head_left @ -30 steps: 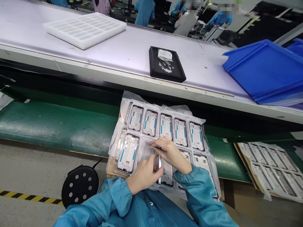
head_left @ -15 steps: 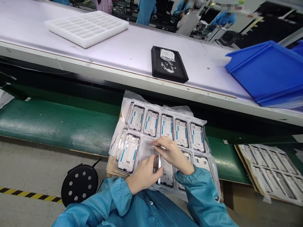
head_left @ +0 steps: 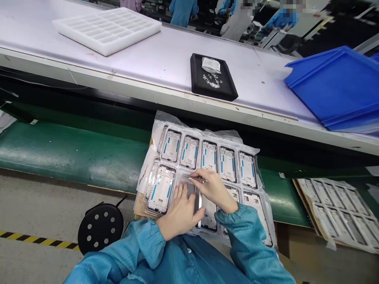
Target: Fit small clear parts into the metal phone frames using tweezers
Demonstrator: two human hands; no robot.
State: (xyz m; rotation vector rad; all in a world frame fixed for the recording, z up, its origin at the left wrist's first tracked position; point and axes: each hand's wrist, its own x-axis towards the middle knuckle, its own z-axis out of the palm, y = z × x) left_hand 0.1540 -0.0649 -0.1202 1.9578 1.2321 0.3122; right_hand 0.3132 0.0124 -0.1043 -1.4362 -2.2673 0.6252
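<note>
My left hand grips a tilted phone mid-frame with a silver edge, fingers spread over its clear film side. My right hand pinches slim metal tweezers, their tips over that film. Below both hands lies a clear plastic sheet with rows of metal phone frames in slots, each with blue strips. One such frame sits just left of my left hand. Part of the sheet is hidden under my hands and blue sleeves.
A black tray holds a small foil packet and loose bits on the white bench, with a white foam tray and blue bins. A round black stool stands left. Another frame sheet lies right. Co-workers stand beyond.
The fingers of my left hand have spread further over the frame, and the tweezers have shifted slightly. The whole scene sits a little higher in view.
</note>
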